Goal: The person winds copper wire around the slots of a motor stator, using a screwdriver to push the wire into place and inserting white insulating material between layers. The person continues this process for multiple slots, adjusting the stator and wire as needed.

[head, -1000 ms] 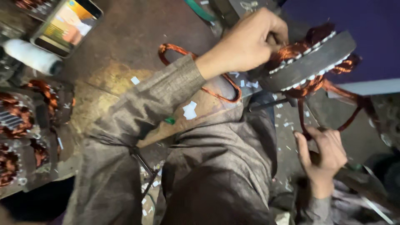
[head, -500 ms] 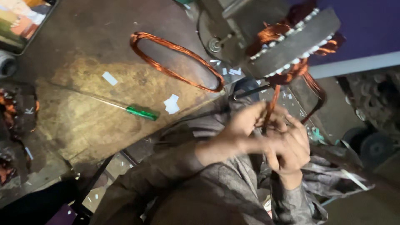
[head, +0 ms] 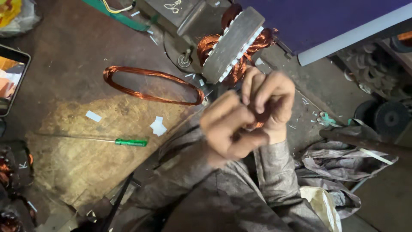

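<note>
1. Just below the motor core (head: 234, 43), the left hand (head: 229, 129) and right hand (head: 270, 105) press together, fingers curled tight on a strand of copper wire (head: 257, 124) between them.
2. Left of the core, a loose wire coil (head: 152, 84) lies on the bench (head: 64, 56), well apart from both hands.
3. Farther left of the core lies a green screwdriver (head: 128, 142).

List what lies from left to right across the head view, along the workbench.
Phone → green-handled screwdriver → loose copper wire coil → left hand → right hand → crumpled bag → dark round wheel.
</note>
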